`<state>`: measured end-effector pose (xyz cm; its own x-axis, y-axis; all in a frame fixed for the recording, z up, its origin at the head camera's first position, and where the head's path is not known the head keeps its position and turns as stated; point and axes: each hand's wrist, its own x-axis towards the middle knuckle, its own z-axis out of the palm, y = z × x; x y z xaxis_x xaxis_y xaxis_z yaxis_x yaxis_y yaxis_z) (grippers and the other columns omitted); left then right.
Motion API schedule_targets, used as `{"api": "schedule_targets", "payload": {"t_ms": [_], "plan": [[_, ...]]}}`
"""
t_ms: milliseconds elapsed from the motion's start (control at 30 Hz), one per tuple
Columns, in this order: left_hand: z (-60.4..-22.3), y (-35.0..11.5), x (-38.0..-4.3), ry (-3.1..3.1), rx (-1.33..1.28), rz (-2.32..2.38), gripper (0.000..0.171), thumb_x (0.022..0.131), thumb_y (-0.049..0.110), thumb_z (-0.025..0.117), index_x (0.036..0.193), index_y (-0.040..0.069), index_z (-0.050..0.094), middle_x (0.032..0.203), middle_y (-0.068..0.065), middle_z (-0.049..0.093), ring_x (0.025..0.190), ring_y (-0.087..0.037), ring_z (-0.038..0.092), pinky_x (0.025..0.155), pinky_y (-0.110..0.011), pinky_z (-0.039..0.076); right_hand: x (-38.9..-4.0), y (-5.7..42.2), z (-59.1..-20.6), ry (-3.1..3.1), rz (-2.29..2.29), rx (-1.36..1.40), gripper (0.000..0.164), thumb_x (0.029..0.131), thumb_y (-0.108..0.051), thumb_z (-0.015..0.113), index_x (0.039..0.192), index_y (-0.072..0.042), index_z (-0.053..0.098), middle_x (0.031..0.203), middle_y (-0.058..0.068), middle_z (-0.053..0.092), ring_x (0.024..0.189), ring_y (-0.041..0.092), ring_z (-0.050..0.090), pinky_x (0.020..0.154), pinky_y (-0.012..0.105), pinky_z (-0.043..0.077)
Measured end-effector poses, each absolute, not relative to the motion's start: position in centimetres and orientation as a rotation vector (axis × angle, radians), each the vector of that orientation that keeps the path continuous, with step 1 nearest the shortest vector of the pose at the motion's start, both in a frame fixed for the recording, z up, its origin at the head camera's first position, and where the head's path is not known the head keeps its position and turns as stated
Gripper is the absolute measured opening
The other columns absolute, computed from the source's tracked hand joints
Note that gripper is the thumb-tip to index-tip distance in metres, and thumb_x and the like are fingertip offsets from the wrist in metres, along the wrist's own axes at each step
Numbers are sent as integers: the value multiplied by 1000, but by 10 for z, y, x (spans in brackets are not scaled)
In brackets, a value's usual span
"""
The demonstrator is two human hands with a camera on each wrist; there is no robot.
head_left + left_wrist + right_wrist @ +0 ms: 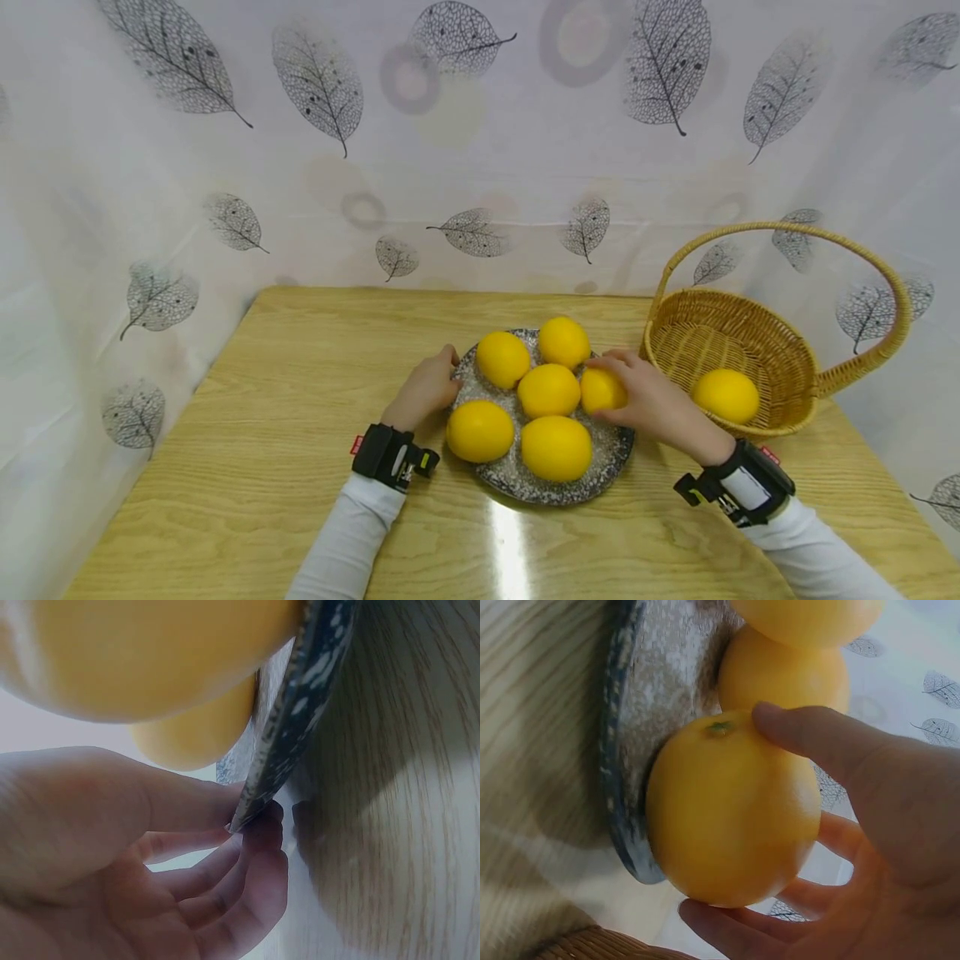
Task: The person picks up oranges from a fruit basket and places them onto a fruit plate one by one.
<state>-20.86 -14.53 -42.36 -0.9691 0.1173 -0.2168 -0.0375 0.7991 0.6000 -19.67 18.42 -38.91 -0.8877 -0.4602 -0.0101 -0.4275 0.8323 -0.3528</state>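
Observation:
A speckled grey plate (489, 483) with a dark rim bears several yellow oranges (557, 448). At the plate's left edge my left hand (423, 390) pinches the rim, thumb above and fingers curled beneath, as the left wrist view shows. On the plate's right side, my right hand (651, 400) grips an orange (731, 810) between thumb and fingers. Its green stem end faces up toward the thumb in the right wrist view. That orange is still at the plate, close by the rim, with other oranges beside it.
To the right stands a wicker basket (780, 354) with a tall arched handle (896, 308), a single orange (726, 397) inside. The wooden table (300, 467) meets a leaf-patterned cloth (480, 150) at the back and sides.

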Motion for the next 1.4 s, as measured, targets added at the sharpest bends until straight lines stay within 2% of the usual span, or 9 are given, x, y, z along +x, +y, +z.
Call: {"api": "schedule_targets", "payload": {"t_ms": [400, 667, 1400], "plan": [[-423, -144, -208, 2745, 55, 918, 31, 102, 13, 59, 131, 5, 51, 118, -18, 66, 87, -24, 58, 74, -34, 48, -196, 186, -395, 2920, -511, -743, 72, 86, -31, 82, 148, -11, 51, 146, 28, 46, 121, 48, 57, 93, 59, 52], [-424, -145, -207, 2741, 55, 918, 31, 102, 12, 59, 130, 5, 51, 117, -19, 66, 86, -24, 58, 73, -34, 47, -194, 186, -395, 2919, -524, -732, 74, 85, -27, 82, 149, -10, 48, 151, 32, 38, 126, 54, 51, 93, 64, 51], [-420, -143, -207, 2748, 61, 906, 31, 102, 12, 59, 130, 4, 50, 119, -20, 66, 88, -25, 60, 74, -35, 49, -190, 187, -393, 2949, -537, -769, 73, 85, -28, 83, 147, -8, 50, 150, 30, 41, 125, 52, 53, 95, 63, 50]]}}
